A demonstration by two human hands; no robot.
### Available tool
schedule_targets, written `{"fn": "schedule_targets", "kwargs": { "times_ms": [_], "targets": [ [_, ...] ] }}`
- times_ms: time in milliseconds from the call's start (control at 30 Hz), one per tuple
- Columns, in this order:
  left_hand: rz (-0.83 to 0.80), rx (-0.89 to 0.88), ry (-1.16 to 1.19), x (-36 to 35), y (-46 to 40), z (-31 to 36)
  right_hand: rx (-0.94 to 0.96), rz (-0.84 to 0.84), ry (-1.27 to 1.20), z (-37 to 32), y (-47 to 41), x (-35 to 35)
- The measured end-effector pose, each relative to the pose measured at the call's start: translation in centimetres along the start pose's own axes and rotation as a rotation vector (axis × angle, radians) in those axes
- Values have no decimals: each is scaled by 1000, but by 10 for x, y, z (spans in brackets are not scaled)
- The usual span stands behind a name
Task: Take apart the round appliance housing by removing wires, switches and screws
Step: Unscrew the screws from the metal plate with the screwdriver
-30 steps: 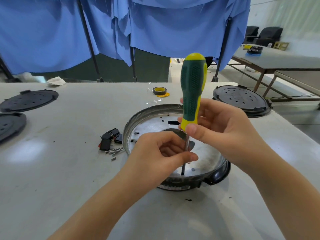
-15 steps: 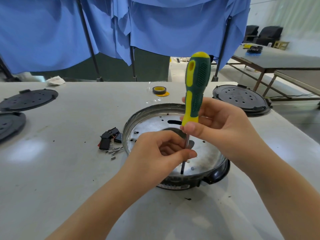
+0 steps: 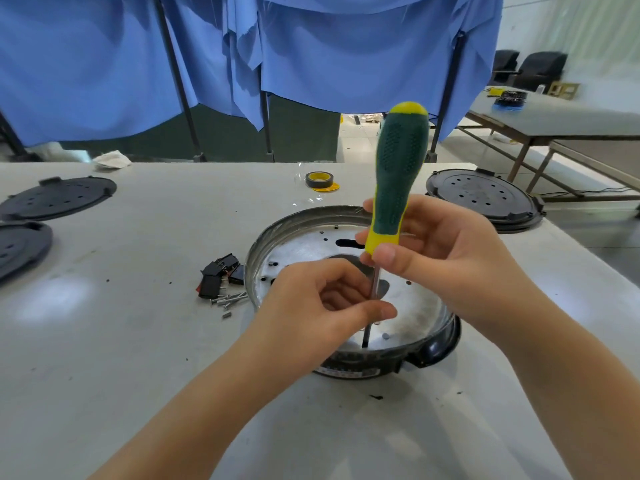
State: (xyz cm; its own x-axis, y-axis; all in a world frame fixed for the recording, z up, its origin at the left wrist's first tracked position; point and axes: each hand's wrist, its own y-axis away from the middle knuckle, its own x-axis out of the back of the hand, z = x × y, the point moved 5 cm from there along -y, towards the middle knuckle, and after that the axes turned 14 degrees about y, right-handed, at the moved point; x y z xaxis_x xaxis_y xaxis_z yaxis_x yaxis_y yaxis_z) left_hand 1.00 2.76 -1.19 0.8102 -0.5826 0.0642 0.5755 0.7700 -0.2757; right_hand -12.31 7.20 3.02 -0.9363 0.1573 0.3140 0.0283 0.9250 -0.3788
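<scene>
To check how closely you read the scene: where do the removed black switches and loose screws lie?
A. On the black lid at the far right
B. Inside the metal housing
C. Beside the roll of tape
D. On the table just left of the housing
D: the black switches and loose screws sit on the bare table, just outside the left rim of the round housing, away from the roll of tape.

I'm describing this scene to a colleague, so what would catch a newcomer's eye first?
A green and yellow screwdriver stands upright at centre, gripped by the right hand, its shaft steadied by the left hand. Its tip is down inside the round metal appliance housing. Left lie black switches and loose screws.
</scene>
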Motion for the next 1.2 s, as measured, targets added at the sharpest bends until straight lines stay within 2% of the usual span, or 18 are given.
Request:
{"fn": "schedule_targets", "kwargs": {
  "times_ms": [133, 233, 367, 500, 667, 800, 967, 1067, 1133, 1200],
  "targets": [
    [-150, 15, 24, -3, 4, 3, -5, -149, -18, 0, 1, -3],
    [-108, 24, 55, -1, 3, 5, -35, -186, 1, 1, 2, -4],
    [13, -9, 15, -1, 0, 2, -27, -87, 83, 3, 1, -6],
    [-18, -30, -22, -2, 0, 2, -25, -5, 51, 2, 0, -3],
    [-159, 6, 3, -4, 3, 3, -12, -84, -75, 2, 1, -5],
    [-60, 44, 68, -2, 2, 4, -33, -162, -67, 1, 2, -8],
    [33, 6, 5, 0, 0, 2, -16, -32, 66, 0, 0, -6],
    [35, -22, -28, -1, 1, 2, -8, 26, 20, 0, 0, -4],
    [19, -19, -27, 0, 0, 2, 0, 23, -42, 0, 0, -3],
    [-64, -2, -15, -1, 1, 4, 7, -46, -85, 0, 0, -5]
  ]
}}
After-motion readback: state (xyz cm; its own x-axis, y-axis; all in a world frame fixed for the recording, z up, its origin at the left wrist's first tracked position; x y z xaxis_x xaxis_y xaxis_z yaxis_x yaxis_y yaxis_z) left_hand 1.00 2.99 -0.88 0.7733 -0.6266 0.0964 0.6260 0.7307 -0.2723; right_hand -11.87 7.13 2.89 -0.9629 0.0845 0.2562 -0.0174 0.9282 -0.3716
